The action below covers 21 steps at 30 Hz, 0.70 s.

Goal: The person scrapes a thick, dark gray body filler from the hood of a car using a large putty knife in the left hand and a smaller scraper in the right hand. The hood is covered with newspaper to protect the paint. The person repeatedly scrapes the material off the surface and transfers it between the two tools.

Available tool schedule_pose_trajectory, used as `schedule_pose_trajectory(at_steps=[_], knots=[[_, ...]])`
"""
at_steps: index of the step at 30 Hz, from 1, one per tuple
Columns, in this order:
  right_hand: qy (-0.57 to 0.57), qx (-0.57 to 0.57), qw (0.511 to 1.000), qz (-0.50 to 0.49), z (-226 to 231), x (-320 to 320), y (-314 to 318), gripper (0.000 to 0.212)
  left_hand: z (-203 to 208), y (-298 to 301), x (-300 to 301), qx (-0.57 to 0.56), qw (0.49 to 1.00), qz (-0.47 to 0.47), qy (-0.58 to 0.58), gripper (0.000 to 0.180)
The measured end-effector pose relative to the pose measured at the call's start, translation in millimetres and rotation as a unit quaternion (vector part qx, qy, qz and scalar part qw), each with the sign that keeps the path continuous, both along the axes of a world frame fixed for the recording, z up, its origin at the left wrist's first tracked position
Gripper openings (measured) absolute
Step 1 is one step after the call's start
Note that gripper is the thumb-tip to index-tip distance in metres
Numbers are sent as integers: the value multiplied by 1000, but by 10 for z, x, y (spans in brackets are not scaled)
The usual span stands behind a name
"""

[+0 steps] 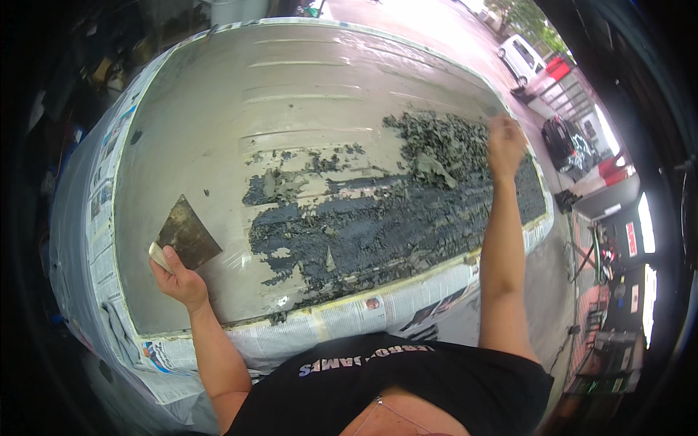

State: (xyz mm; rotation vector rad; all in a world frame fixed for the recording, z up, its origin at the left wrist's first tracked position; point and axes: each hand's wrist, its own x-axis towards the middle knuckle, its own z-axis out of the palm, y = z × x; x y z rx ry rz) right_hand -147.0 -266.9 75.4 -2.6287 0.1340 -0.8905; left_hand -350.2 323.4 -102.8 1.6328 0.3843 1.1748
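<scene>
A broad metal panel, ribbed like a vehicle roof, lies in front of me. At its left, my left hand grips a scraper by its pale handle; the wide, stained blade points up and right, over bare metal. My right hand is closed and blurred near the panel's right edge. A small greyish, blade-like thing shows at its fingertips, too smeared to name. Loosened dark flakes of coating are heaped just left of that hand. Nearer me, dark coating still covers part of the metal.
Newspaper with yellowish tape borders the panel, and sheeting hangs at its left. Beyond the right edge, a dark car and a white van stand outside. Stands and shop gear are at far right.
</scene>
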Motion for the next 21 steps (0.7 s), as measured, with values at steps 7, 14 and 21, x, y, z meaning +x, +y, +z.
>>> schedule_pose_trajectory(at_steps=[7, 14, 21], knots=[[18, 76, 994, -74, -846, -214, -265, 38, 76, -23, 4, -9, 1000, -18, -15, 23], [162, 85, 977, -105, -764, -336, -340, 34, 8, -2, -2, -26, 1000, -16, -7, 24], [6, 139, 989, -57, 199, -807, -279, 34, -32, 13, -3, -10, 1000, -4, 2, 22]])
